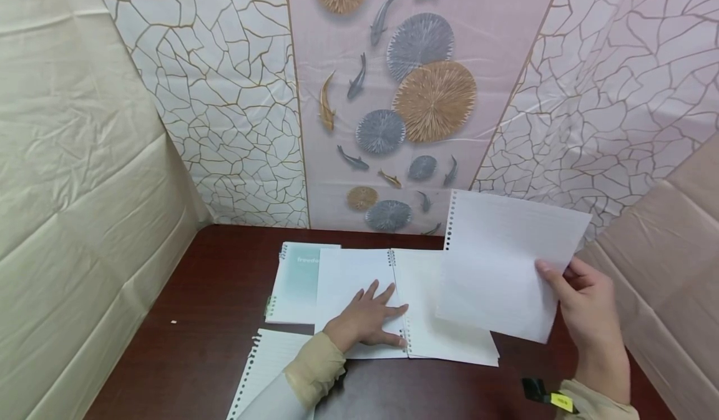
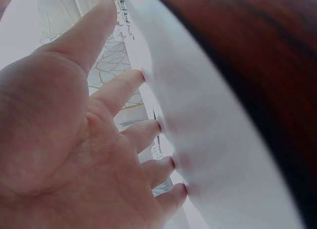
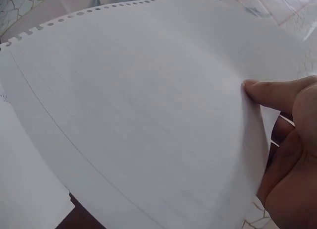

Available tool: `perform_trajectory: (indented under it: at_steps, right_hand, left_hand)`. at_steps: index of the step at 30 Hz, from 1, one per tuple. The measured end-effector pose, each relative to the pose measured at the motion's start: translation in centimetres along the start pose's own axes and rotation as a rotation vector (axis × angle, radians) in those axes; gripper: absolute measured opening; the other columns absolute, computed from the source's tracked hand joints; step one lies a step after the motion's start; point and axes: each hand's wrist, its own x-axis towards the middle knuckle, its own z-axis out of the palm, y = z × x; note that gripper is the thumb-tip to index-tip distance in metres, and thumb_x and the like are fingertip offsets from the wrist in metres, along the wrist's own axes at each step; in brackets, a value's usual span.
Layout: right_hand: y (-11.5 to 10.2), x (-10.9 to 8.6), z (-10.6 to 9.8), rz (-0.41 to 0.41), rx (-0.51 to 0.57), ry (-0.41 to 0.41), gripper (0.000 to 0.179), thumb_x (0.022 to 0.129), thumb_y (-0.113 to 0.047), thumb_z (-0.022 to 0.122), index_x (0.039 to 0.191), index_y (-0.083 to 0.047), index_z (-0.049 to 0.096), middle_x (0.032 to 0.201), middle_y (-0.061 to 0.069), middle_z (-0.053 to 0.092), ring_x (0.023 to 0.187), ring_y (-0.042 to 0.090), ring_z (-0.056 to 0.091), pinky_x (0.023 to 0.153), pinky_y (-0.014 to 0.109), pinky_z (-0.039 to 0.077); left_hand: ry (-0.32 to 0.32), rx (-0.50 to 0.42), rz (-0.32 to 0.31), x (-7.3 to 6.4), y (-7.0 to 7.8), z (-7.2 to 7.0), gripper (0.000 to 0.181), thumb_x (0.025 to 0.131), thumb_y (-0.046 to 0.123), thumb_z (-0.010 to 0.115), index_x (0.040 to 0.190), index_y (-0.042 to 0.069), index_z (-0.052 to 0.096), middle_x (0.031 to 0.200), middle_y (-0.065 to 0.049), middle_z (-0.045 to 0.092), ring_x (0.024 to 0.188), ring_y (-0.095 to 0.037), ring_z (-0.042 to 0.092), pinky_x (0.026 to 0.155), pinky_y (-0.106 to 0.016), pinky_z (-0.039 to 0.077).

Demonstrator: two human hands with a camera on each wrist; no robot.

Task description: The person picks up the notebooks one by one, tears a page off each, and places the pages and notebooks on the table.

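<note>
An open spiral notebook point(image 1: 421, 332) lies on the dark table, its coil running up the middle between white pages. My left hand point(image 1: 367, 314) presses on its left page with fingers spread, thumb and fingertips near the coil. In the left wrist view the fingertips point(image 2: 181, 192) touch the white page. My right hand point(image 1: 590, 301) holds up a loose sheet of paper point(image 1: 505, 258), pinched at its right edge by thumb and fingers. Punched holes line the sheet's left edge. In the right wrist view the sheet point(image 3: 138, 100) shows faint ruled lines and bends slightly at the thumb.
A notebook with a teal and white cover point(image 1: 298, 289) lies partly under the open one at the left. Another loose sheet with holes point(image 1: 269, 364) lies at the front left, partly behind the left sleeve. A small white scrap point(image 1: 173, 322) is on the table point(image 1: 163, 357). Patterned cloth hangs behind.
</note>
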Motion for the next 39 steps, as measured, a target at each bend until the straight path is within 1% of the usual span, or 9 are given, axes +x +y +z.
perform_trajectory:
  at_steps: [9,14,17,19,23,26,32,36,39]
  right_hand:
    - [1.3,0.2,-2.2,0.058,-0.022,0.058,0.020,0.102,-0.008,0.071,0.120,-0.014,0.077,0.090,-0.006,0.076,0.073,0.003,0.068,0.058,0.017,0.055]
    - [2.6,0.6,-2.7,0.129,0.098,0.088,0.019,0.100,-0.006,0.073,0.114,-0.016,0.080,0.087,-0.007,0.075,0.070,0.004,0.068,0.057,0.018,0.056]
    - [3.8,0.8,-3.3,0.155,0.182,0.106,0.020,0.100,-0.004,0.073,0.116,-0.012,0.081,0.092,-0.006,0.076,0.073,0.006,0.070,0.059,0.019,0.057]
    - [4.6,0.7,-3.9,0.173,0.231,0.120,0.020,0.099,-0.003,0.073,0.117,-0.010,0.081,0.095,-0.006,0.078,0.075,0.006,0.071,0.060,0.019,0.058]
    - [6.0,0.5,-5.6,0.235,0.272,0.135,0.020,0.099,-0.006,0.075,0.117,-0.014,0.082,0.095,-0.007,0.078,0.075,0.006,0.072,0.060,0.020,0.059]
    - [7.1,0.0,-7.2,0.297,0.280,0.136,0.020,0.098,-0.009,0.077,0.114,-0.020,0.083,0.092,-0.008,0.077,0.072,0.006,0.073,0.058,0.022,0.059]
    - [8.9,-0.7,-9.8,0.451,0.226,0.186,0.013,0.096,-0.018,0.081,0.100,-0.030,0.083,0.082,-0.011,0.076,0.064,0.007,0.071,0.053,0.025,0.058]
    - [9.5,-0.7,-10.7,0.464,0.249,0.168,0.016,0.098,-0.015,0.079,0.097,-0.031,0.083,0.080,-0.009,0.077,0.063,0.009,0.072,0.053,0.027,0.059]
    - [9.8,-0.5,-11.0,0.488,0.206,0.168,0.017,0.097,-0.017,0.080,0.093,-0.033,0.082,0.078,-0.010,0.076,0.062,0.009,0.072,0.052,0.027,0.058]
  left_hand:
    - [-0.004,-0.009,0.006,0.0,0.0,0.1,0.080,0.088,0.073,0.069,0.158,0.038,0.051,0.175,-0.005,0.025,0.162,-0.039,0.016,0.128,-0.056,0.023]
    - [-0.003,-0.002,0.011,0.2,-0.3,0.2,0.080,0.090,0.073,0.068,0.159,0.039,0.049,0.176,-0.005,0.023,0.162,-0.039,0.015,0.128,-0.056,0.022]
    - [-0.002,0.001,0.010,0.3,-0.4,0.3,0.080,0.090,0.073,0.068,0.160,0.039,0.048,0.176,-0.005,0.022,0.162,-0.039,0.014,0.128,-0.056,0.022]
    - [-0.004,-0.007,0.011,0.3,-0.3,0.3,0.080,0.089,0.073,0.069,0.159,0.039,0.049,0.176,-0.005,0.023,0.162,-0.038,0.014,0.128,-0.056,0.022]
    - [-0.008,-0.009,0.013,0.2,-0.2,0.3,0.079,0.089,0.072,0.069,0.159,0.039,0.049,0.176,-0.005,0.023,0.162,-0.038,0.015,0.128,-0.056,0.022]
    - [-0.009,-0.001,0.015,0.1,-0.2,0.2,0.080,0.090,0.073,0.068,0.159,0.039,0.049,0.176,-0.005,0.023,0.162,-0.038,0.015,0.128,-0.056,0.023]
    - [-0.017,0.002,0.016,-0.1,-0.1,0.0,0.080,0.090,0.073,0.068,0.160,0.038,0.048,0.176,-0.005,0.023,0.162,-0.039,0.015,0.128,-0.056,0.023]
    - [-0.023,0.002,0.014,-0.2,0.0,-0.2,0.080,0.090,0.072,0.068,0.160,0.038,0.048,0.176,-0.005,0.023,0.162,-0.039,0.014,0.128,-0.056,0.022]
    - [-0.024,0.010,0.014,-0.2,0.1,-0.2,0.080,0.090,0.073,0.067,0.160,0.038,0.048,0.176,-0.005,0.023,0.162,-0.039,0.014,0.128,-0.056,0.023]
